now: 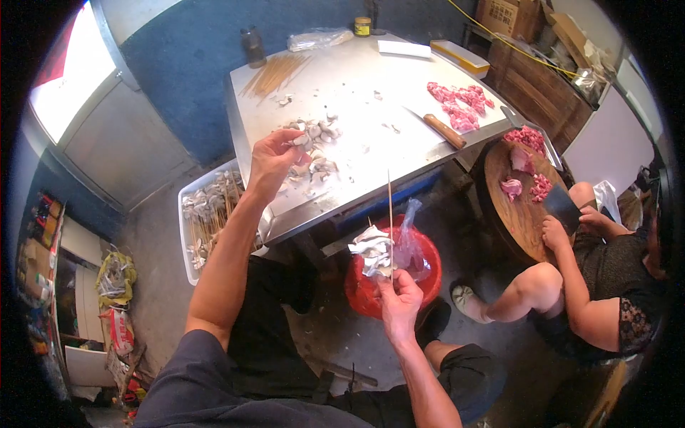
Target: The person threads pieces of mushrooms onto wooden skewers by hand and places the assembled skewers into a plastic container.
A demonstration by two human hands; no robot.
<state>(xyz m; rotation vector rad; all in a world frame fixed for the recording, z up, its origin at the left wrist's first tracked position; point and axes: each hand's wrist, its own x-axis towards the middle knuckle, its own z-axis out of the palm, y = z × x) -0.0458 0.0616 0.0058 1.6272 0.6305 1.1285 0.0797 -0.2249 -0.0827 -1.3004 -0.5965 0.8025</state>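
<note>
Here, left fingers (pixel 287 135) pinch mushroom (pixel 302 141) — box lettering (pixel 498 14) unreadable.

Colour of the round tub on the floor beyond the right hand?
Red. The tub shows in the head view, partly hidden by the right hand.

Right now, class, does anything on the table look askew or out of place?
The wooden-handled knife looks risky: its handle reaches the edge of the table, perhaps easily knocked. Stray mushroom pieces lie scattered.
</note>
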